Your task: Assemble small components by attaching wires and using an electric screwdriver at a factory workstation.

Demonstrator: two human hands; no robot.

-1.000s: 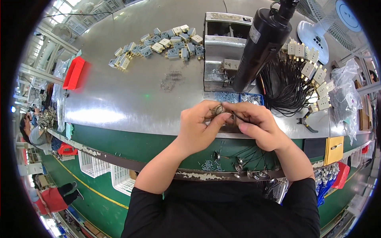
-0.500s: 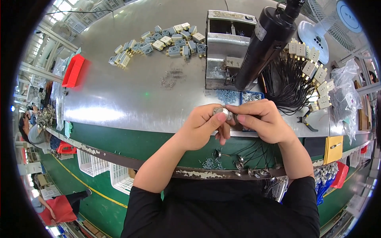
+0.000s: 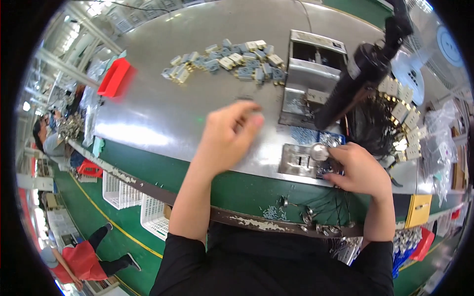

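My left hand [image 3: 228,135] is over the steel tabletop, slightly blurred. Its fingers are bent, the thumb apart from the forefinger, and nothing shows between them. Just beyond its fingertips lie small coil springs [image 3: 243,98], mostly hidden by the hand. Between the fingers of my right hand [image 3: 363,167] is a round, shiny metal cap [image 3: 319,152], at the right side of a flat metal fixture plate [image 3: 296,160] with a slot. Beneath and behind that hand, a blue tray [image 3: 332,138] of small metal parts is partly covered. Small screws [image 3: 304,134] lie beside the tray.
Grey and white socket blocks [image 3: 247,59] are heaped at the back. A steel machine housing [image 3: 311,74] and a black cylindrical tool [image 3: 353,86] stand right of centre. Cabled blocks [image 3: 402,118] lie right; round metal parts on wires [image 3: 308,217] lie near the front edge.
My hands have parted: the left went left and away toward the springs, the right moved right with the round metal cap. The fixture plate is now uncovered, and the whole view has shifted.
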